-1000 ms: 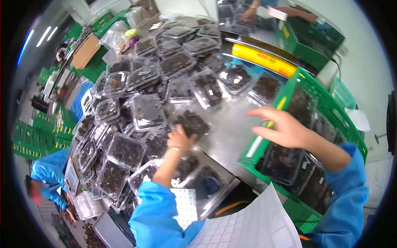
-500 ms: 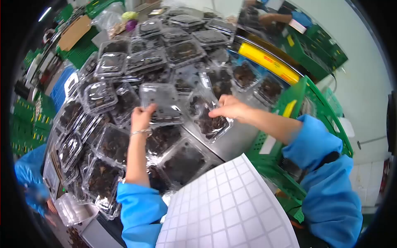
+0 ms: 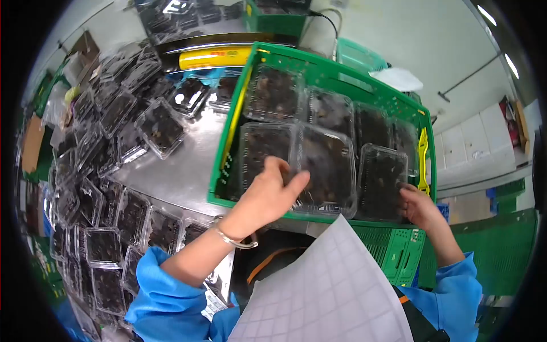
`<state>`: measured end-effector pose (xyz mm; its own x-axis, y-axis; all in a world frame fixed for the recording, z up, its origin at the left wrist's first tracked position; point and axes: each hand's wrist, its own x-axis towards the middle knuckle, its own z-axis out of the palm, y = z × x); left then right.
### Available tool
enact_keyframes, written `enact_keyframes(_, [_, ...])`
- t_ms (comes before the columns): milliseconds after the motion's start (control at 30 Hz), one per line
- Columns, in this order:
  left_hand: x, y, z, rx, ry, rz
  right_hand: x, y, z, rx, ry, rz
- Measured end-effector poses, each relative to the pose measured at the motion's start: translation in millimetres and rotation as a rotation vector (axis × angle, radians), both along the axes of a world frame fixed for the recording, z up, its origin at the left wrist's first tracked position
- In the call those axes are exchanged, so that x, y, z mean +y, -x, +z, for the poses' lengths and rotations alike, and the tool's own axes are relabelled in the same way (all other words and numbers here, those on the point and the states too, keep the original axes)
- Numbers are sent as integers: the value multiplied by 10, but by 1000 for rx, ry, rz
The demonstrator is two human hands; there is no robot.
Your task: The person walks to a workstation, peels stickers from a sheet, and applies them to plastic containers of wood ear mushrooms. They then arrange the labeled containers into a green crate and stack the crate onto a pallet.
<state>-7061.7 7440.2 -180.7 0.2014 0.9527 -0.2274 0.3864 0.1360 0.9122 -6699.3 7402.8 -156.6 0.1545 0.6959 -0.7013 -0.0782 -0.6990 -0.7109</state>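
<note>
Several clear plastic clamshell boxes with dark brown contents sit in a green crate [image 3: 342,74]. My left hand [image 3: 265,196] is over the front left box [image 3: 265,139], its thumb spread from the fingers and reaching the left edge of the middle box [image 3: 327,165]. That middle box is slightly tilted and overlaps its neighbour. At the crate's front right, my right hand [image 3: 421,208] has its fingertips against the right side of another box [image 3: 382,179]. Its fingers are slightly bent and apart; their undersides are hidden. A bracelet circles my left wrist.
Piled clamshell boxes [image 3: 105,245] cover the left of the metal table [image 3: 165,176]. A yellow roll-shaped pack [image 3: 213,58] lies behind, left of the crate. A white gridded sheet [image 3: 330,290] juts up in front of my body. Another green crate [image 3: 393,256] stands lower down.
My view has swung right to the green crate. Both hands have moved from boxes on the table to boxes inside the crate, and the box under my right hand was let go.
</note>
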Motion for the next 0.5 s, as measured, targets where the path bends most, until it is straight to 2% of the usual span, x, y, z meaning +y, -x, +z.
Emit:
enact_keyframes(67, [10,-135,-67,435,-268,-191,-55,-13,-166,-147,-11,153])
enact_keyframes(133, [74,-180,18,499,-238,-302,56,-3,-244,-158,81,334])
enact_keyframes(167, [87,-217,38,636,-248,-336,93,35,-279,-126,55,353])
enact_keyframes(200, [106,-254,0,650,-236,-333,169,65,-271,-183,95,432])
enact_keyframes(267, [141,-285,-113,889,-350,-213,259,8,-259,-102,107,555])
enact_keyframes(300, [119,-225,-9,775,-463,-147,290,-97,-257,-91,102,570])
enact_keyframes(367, [67,-26,113,505,-664,85,342,-409,-244,151,208,413])
enact_keyframes(400, [-35,77,334,407,-480,238,390,-436,-171,208,245,349])
enact_keyframes(467, [-217,544,329,276,-449,563,463,-473,-347,156,231,346])
enact_keyframes(500, [-381,784,281,321,-415,700,492,-529,-547,161,141,296])
